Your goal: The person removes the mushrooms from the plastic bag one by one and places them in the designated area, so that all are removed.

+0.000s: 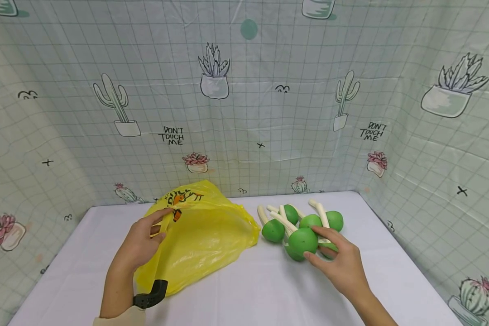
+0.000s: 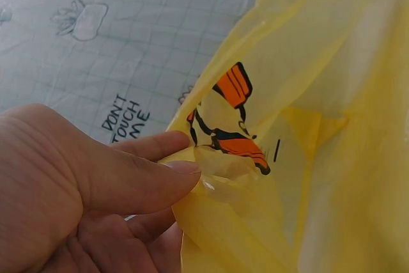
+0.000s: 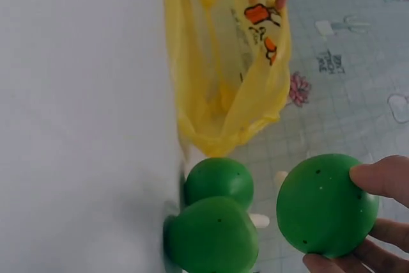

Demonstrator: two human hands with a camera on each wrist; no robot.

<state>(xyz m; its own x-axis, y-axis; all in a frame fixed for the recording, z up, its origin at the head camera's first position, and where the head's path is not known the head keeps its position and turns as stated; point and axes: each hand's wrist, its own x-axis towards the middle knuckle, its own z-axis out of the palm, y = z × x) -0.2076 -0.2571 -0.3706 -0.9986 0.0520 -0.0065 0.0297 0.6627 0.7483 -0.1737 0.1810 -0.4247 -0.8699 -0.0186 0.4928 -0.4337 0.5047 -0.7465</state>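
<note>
A yellow plastic bag point(image 1: 212, 240) with orange and black print lies on its side, its mouth facing right. My left hand point(image 1: 140, 242) pinches the bag's edge between thumb and index finger; the left wrist view shows the thin plastic point(image 2: 223, 187) bunched at the thumb tip. My right hand point(image 1: 342, 265) holds a toy mushroom point(image 1: 302, 244) by its round green cap, with thumb on one side and fingers on the other. Its white stem points up and left. In the right wrist view this green cap point(image 3: 327, 206) appears apart from the other caps.
Several more green toy mushrooms point(image 1: 273, 232) with white stems lie heaped behind the held one, right of the bag's mouth. A white cloth point(image 1: 236, 290) covers the table. Printed fabric walls point(image 1: 261, 117) enclose the back and both sides.
</note>
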